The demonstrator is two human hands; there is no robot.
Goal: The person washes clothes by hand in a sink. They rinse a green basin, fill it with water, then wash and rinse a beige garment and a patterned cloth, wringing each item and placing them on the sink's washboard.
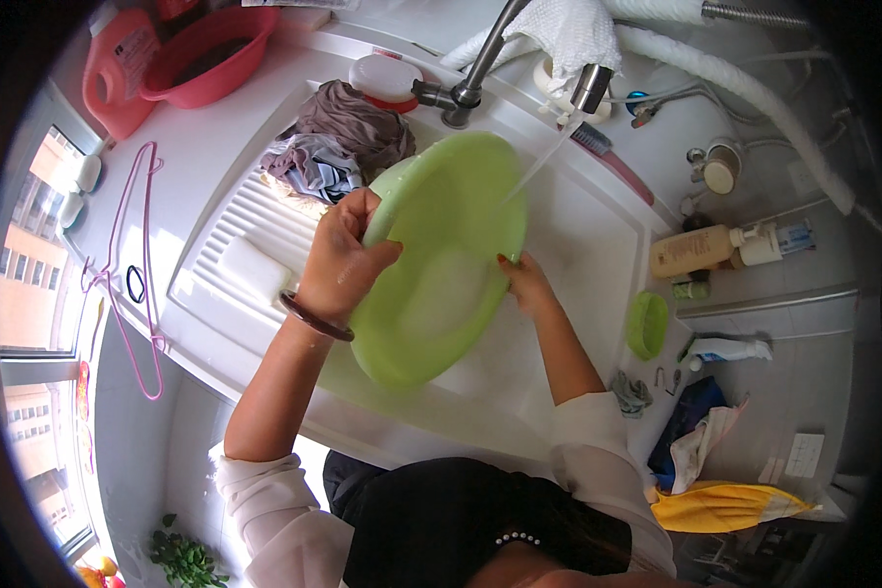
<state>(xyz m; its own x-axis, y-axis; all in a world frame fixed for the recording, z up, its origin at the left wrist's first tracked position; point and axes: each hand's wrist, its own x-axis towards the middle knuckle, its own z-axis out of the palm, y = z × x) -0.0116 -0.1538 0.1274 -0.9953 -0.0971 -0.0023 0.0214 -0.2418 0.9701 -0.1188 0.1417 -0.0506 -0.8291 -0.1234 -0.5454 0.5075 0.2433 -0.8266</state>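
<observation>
A green plastic basin (448,272) is held tilted over the white sink (588,242), with some cloudy water in its lower part. My left hand (349,253) grips its rim on the left, thumb inside. On the right, my right hand (531,283) holds the opposite rim, its lower fingers partly hidden. Water runs from the metal faucet spout (592,88) into the basin. Wet bunched clothes (356,128) lie behind my left hand on the ribbed washboard (228,217), and a white bar of soap (253,270) rests nearer me.
A red basin (217,62) and a pink detergent bottle (121,73) stand at the back left. A pink hanger (147,264) lies on the left counter. A scrubbing brush (617,165) rests on the sink's back ledge. Pump bottles (694,250) and a small green dish (647,325) are at right.
</observation>
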